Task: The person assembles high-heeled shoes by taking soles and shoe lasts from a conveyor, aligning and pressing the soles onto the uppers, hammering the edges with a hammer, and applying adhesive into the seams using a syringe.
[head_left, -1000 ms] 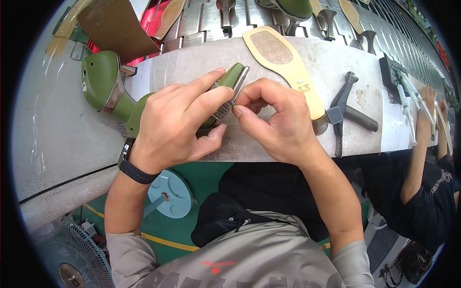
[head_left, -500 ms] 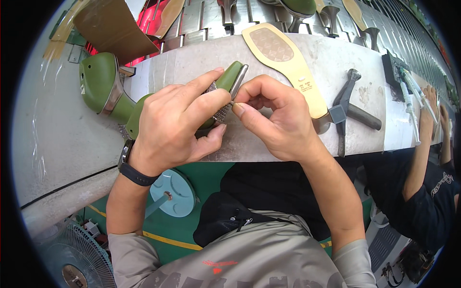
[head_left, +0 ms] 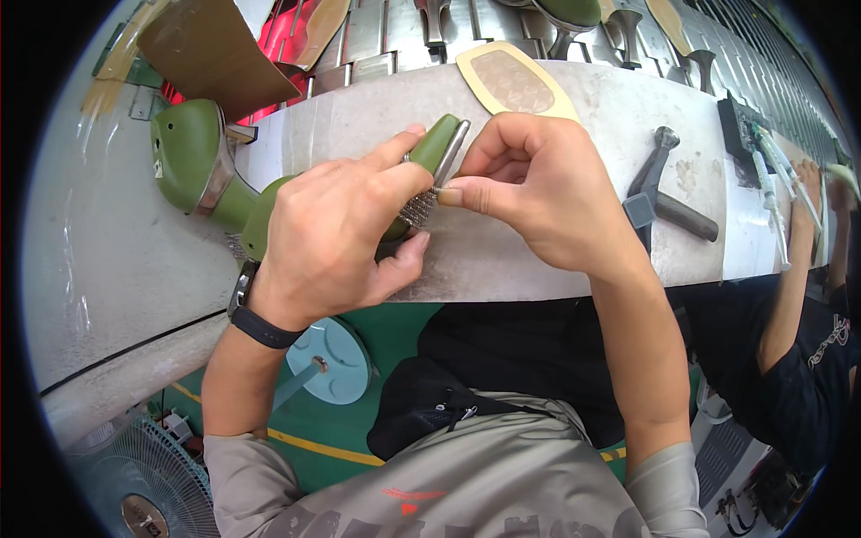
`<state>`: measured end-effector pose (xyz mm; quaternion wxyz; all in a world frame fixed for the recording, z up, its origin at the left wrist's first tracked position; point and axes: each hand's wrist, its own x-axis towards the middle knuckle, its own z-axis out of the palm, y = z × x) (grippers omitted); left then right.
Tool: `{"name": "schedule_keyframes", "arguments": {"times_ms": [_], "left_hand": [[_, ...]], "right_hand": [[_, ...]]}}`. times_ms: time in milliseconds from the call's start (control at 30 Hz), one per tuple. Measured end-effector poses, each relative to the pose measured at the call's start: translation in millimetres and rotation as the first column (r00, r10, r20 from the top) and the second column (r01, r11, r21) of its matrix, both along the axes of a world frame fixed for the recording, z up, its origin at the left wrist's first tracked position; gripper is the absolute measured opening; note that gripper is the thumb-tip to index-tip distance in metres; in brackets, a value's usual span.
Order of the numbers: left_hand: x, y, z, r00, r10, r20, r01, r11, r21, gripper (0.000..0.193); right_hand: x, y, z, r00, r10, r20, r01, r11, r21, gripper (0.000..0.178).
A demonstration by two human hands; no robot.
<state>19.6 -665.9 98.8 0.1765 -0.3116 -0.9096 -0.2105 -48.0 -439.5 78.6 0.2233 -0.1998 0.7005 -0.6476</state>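
My left hand [head_left: 327, 224] is wrapped round a green shoe last [head_left: 436, 143], its narrow end pointing away from me and a metal plate along its right side. A glittering rhinestone strap [head_left: 415, 212] lies across the last, partly under my left fingers. At the edge of that plate, my right hand [head_left: 560, 193] pinches the strap's end between thumb and curled index finger. The pinched bit itself is mostly hidden. On the left stands another green shoe last [head_left: 184, 148] with a metal-edged underside.
Beyond my right hand lies a pale yellow insole [head_left: 516, 81], partly covered. A hammer [head_left: 686, 215] rests to the right, near a black block [head_left: 737, 134] with syringes. Brown cardboard [head_left: 215, 58] stands back left. A co-worker's arm [head_left: 789, 287] reaches in at far right.
My right hand has shifted slightly right and away from me, its wrist turned, and now covers more of the insole and hammer. The left hand keeps its hold on the last.
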Motion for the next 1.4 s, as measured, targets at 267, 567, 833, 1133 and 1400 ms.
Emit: {"name": "schedule_keyframes", "arguments": {"times_ms": [267,567,833,1133,1400], "left_hand": [[3.4,8.3,7.4,0.998,0.057,-0.021,-0.056,0.998,0.04,0.073],[-4.9,20.7,38.5,0.902,0.248,0.353,-0.342,0.91,0.235,0.079],[-0.7,43.3,29.6,0.947,-0.182,0.265,-0.222,0.228,0.948,0.074],[9.1,36.5,21.8,0.949,-0.178,0.261,-0.238,0.137,0.961,0.083],[-10.7,2.0,69.2,0.835,-0.448,0.321,-0.328,0.064,0.943,0.055]], "right_hand": [[24.6,10.7,2.5,0.843,-0.075,-0.532,0.219,0.953,0.212,0.019],[7.5,52.7,10.0,0.944,-0.315,0.097,0.327,0.934,-0.147,0.026],[14.8,56.8,-1.2,0.909,-0.378,0.174,0.396,0.914,-0.083,0.031],[19.7,41.3,-14.1,0.833,-0.544,-0.102,0.548,0.836,0.02,0.02],[54.0,92.2,-30.1,0.693,-0.156,-0.704,0.476,0.832,0.284,0.026]]}}
